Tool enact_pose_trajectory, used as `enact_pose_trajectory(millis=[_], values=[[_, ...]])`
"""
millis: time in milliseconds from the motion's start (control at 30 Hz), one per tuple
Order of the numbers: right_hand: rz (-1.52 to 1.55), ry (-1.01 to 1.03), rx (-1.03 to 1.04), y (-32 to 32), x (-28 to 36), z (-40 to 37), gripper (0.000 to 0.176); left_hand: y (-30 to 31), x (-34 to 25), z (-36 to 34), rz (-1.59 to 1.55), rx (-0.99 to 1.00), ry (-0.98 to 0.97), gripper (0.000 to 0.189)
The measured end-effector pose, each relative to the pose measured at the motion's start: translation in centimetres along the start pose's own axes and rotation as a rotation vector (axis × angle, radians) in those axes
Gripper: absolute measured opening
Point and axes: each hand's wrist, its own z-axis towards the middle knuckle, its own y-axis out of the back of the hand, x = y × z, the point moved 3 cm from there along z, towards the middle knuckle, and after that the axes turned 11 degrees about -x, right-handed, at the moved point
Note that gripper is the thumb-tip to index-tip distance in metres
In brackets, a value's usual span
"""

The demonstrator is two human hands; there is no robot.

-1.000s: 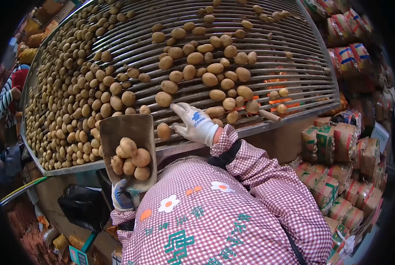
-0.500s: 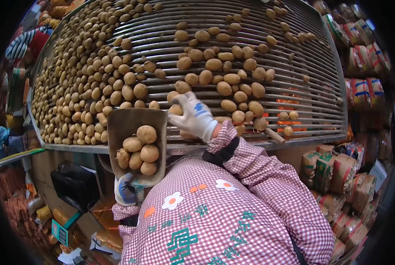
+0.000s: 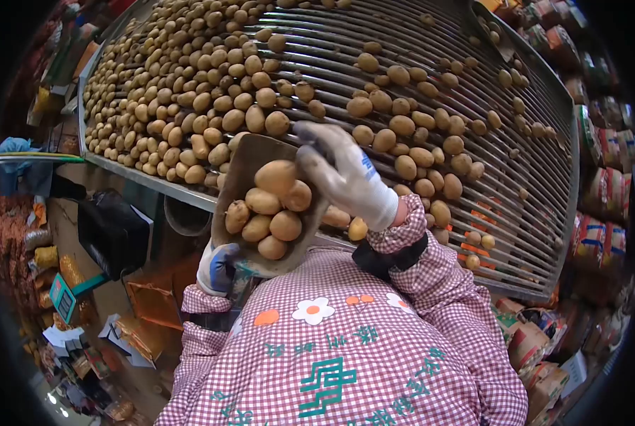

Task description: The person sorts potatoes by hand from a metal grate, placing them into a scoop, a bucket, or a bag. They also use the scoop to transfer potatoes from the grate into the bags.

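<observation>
My left hand [image 3: 216, 268], in a blue and white glove, grips the handle of a brown scoop [image 3: 250, 170] that carries several potatoes [image 3: 269, 210]. My right hand [image 3: 346, 174], in a white glove, rests on the scoop's right rim with its fingers apart, against the top potato. Both hands are over the near edge of a slatted metal sorting table [image 3: 403, 35]. A dense heap of potatoes [image 3: 182, 85] covers the table's left part. Loose potatoes [image 3: 417, 135] lie scattered on the slats to the right of my right hand.
Stacked printed sacks [image 3: 601, 234] line the right side. Below the table's left edge stand a black bag [image 3: 111, 227], orange crates [image 3: 150, 312] and scattered litter. Orange mesh sacks [image 3: 8, 241] lie at the far left. My checked apron [image 3: 332, 348] fills the bottom.
The view has swung left and tilted. The scoop has risen and tipped to the right with one more potato in it. My right hand moved from the slats onto the scoop's rim.
</observation>
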Motion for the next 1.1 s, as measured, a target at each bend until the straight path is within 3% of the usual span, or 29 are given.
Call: enact_pose_trajectory(millis=[33, 67, 100, 167, 200, 267, 433, 500, 567, 633, 700, 767, 800, 833, 900, 933, 967, 1033, 1100], values=[[-0.032, 0.054, -0.056, -0.2, -0.9, 0.8, 0.041, 0.4, 0.2, 0.0, 0.189, 0.037, -0.036, 0.071], [-0.051, -0.016, -0.09, -0.1, -2.1, 1.3, 0.037, 0.7, 0.7, 0.0, 0.182, 0.02, -0.042, 0.071], [-0.226, 0.062, -0.11, 0.1, -3.0, 1.3, 0.033, 1.1, 1.2, 0.0, 0.153, -0.018, -0.004, 0.072], [-0.513, 0.116, 0.093, -0.3, -6.1, 0.5, 0.033, 0.7, 1.3, -0.2, 0.117, -0.064, 0.031, 0.073], [-0.508, 0.123, 0.105, -0.4, -6.0, 0.5, 0.033, -0.6, 0.7, -0.5, -0.047, -0.057, 0.036, 0.075], [-0.665, -0.022, 0.241, -0.7, -6.5, 0.2, 0.033, -1.6, 0.0, -0.7, -0.218, -0.062, 0.036, 0.077], [-0.514, -0.023, 0.297, 0.5, -8.2, 1.0, 0.036, -2.2, -0.2, -1.0, -0.303, -0.069, 0.067, 0.078], [-0.798, 0.101, 0.512, 0.2, -7.7, 0.4, 0.044, -2.5, 0.2, -1.3, -0.333, -0.071, 0.081, 0.078], [-0.929, 0.162, 0.505, -0.9, -7.6, -0.8, 0.051, -2.7, 0.3, -1.6, -0.365, -0.072, 0.088, 0.079], [-1.077, 0.009, 0.659, -1.8, -7.1, -1.2, 0.052, -2.6, 0.3, -1.7, -0.371, -0.097, 0.119, 0.078], [-1.085, -0.022, 0.696, -2.6, -7.5, -1.9, 0.056, -2.2, 0.5, -1.8, -0.349, -0.123, 0.127, 0.076], [-0.96, -0.449, 0.67, -2.2, -8.1, -2.4, 0.063, -2.0, 0.5, -1.8, -0.307, -0.111, 0.099, 0.073], [-0.9, -0.32, 0.695, -0.9, -4.3, -1.5, 0.062, -2.0, 0.5, -1.7, -0.31, -0.114, 0.098, 0.073], [-0.902, -0.319, 0.701, -0.4, -6.1, -2.4, 0.062, -2.1, 0.6, -1.8, -0.298, -0.129, 0.089, 0.074], [-0.3, -0.086, 0.221, 0.9, -8.7, -3.3, 0.055, -2.1, 0.8, -1.8, -0.292, -0.146, 0.082, 0.075], [-0.02, -0.209, 0.122, 1.1, -9.4, -3.3, 0.046, -2.0, 0.8, -1.8, -0.292, -0.144, 0.091, 0.074], [0.291, -0.789, 0.121, 2.7, -10.5, -4.5, 0.041, -1.8, 0.8, -1.8, -0.291, -0.14, 0.099, 0.074], [0.768, -0.848, -0.102, 3.3, -9.5, -4.6, 0.042, -1.2, 0.9, -1.9, -0.261, -0.138, 0.073, 0.072], [1.071, -0.896, -0.066, 4.1, -10.4, -5.1, 0.053, -2.2, 0.8, -1.9, -0.308, -0.126, 0.08, 0.07]])
